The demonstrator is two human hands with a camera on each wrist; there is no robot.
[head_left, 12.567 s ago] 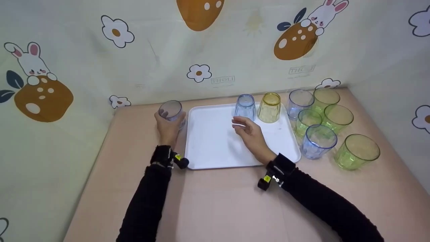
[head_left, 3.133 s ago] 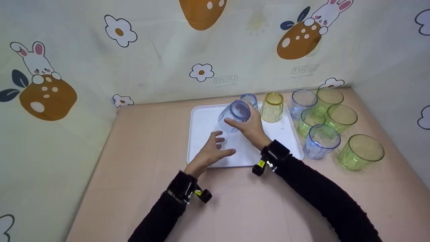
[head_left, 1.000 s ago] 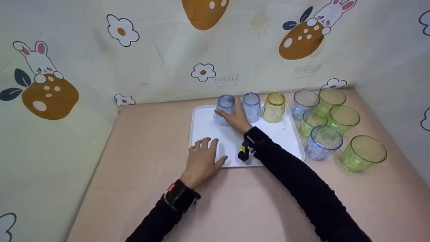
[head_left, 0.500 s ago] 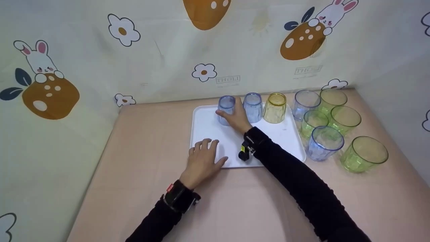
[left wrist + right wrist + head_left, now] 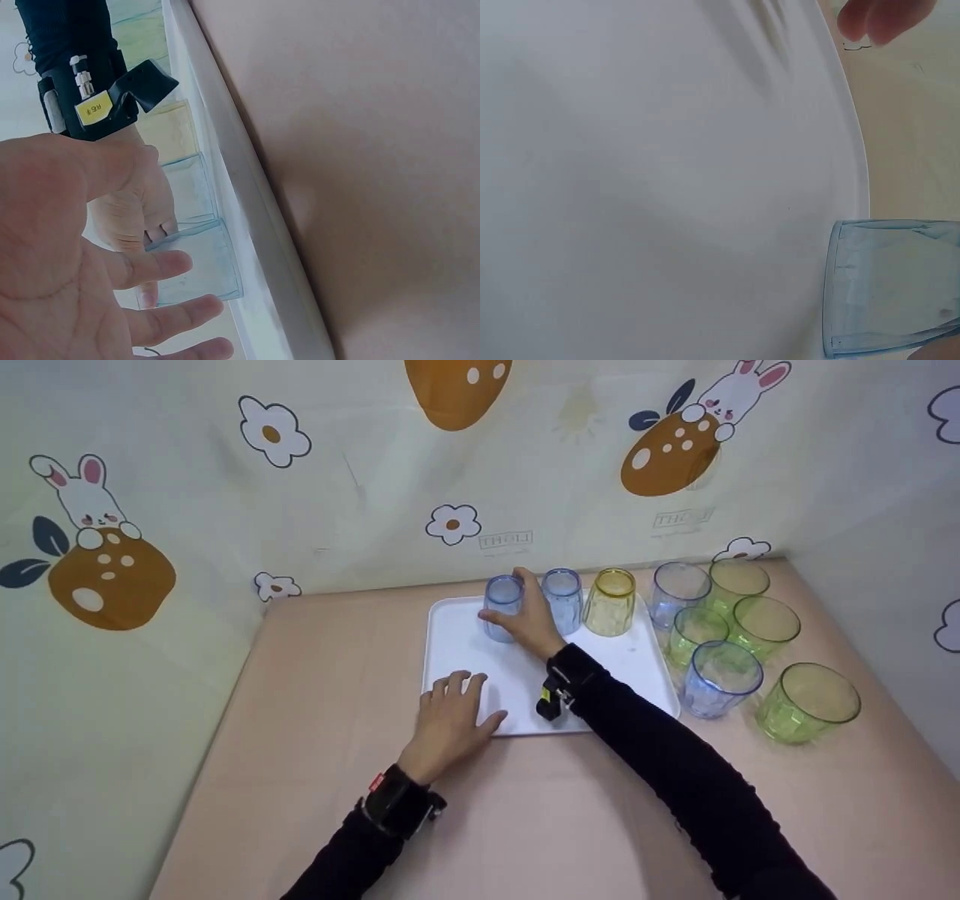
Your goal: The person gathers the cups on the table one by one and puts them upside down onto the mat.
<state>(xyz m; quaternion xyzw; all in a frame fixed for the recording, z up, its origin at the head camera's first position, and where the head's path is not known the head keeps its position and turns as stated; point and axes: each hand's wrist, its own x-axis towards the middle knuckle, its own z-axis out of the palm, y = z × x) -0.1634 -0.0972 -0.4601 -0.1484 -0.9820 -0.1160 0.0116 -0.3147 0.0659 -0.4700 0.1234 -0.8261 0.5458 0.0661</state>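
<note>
My right hand [image 5: 531,619] holds a pale blue drinking glass [image 5: 501,601], thumb across its front and fingers along its right side. The glass stands upside down at the back left of the white tray [image 5: 452,649]. Next to it are an upturned blue glass [image 5: 564,607] and an upturned yellow glass [image 5: 609,611]. My left hand [image 5: 448,724] spreads its fingers over the tray's front left edge, holding nothing; contact cannot be made out. In the right wrist view the held glass [image 5: 892,289] shows at lower right, most of the hand out of frame.
Right of the tray stand several upright glasses, green and blue, close together. The nearest is a green glass [image 5: 806,705]; a blue glass [image 5: 721,682] stands by the tray's right edge. A patterned cloth wall [image 5: 352,510] rises behind the table [image 5: 315,697].
Earlier my left hand held the blue glass upright left of the tray. Later my right hand held it tilted above the tray; now it stands upturned there. Over the last second little has moved.
</note>
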